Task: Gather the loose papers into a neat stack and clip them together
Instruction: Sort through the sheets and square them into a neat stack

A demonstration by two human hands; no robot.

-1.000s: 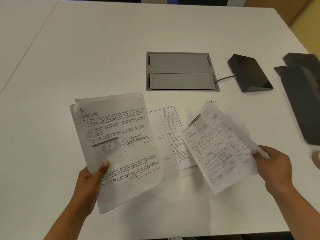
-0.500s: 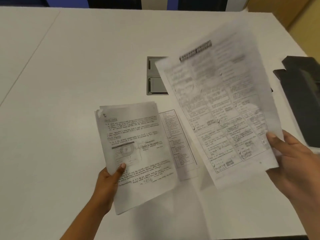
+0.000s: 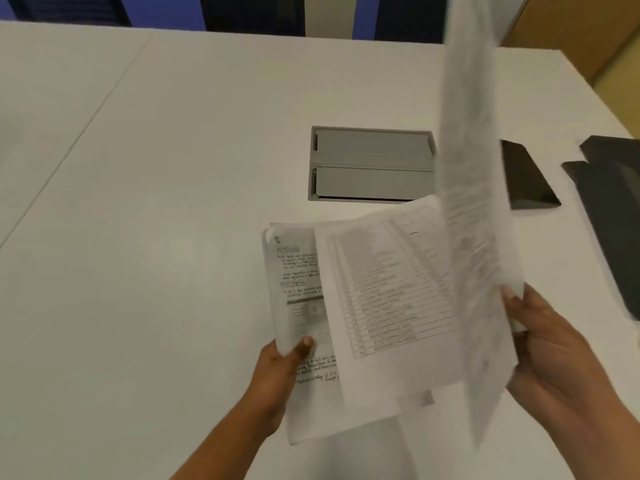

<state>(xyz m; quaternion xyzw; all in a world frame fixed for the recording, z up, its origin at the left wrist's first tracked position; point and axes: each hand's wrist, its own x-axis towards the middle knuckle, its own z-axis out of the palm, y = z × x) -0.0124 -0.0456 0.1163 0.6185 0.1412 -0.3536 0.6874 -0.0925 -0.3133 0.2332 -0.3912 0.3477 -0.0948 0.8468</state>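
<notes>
**Head view.** L hand [image 3: 284, 375], approx. 6 o'clock in frame, grasps a bundle of handwritten sheets [image 3: 294, 271] at its lower L edge. The thumb is on top and the fingers are hidden beneath. The bundle's top points toward 12 o'clock. A printed table sheet [image 3: 391, 299] overlaps the bundle's R part; whether it rests on the bundle or is gripped w/ it cannot be told. R hand [image 3: 554, 355], approx. 4 o'clock, pinches a densely printed sheet [image 3: 474, 209] near its lower edge, thumb on the near face. This sheet stands near-upright, seen almost edge-on and motion-blurred, and runs past the frame top at 1 o'clock. Beneath is a white table [image 3: 138, 220]. A grey recessed cable hatch [image 3: 372, 164] w/ two flaps lies at 12 o'clock of the papers. A black wedge-shaped object [image 3: 526, 181] lies at 3 o'clock of the hatch. Dark flat objects [image 3: 613, 220] lie at the frame's R edge.
</notes>
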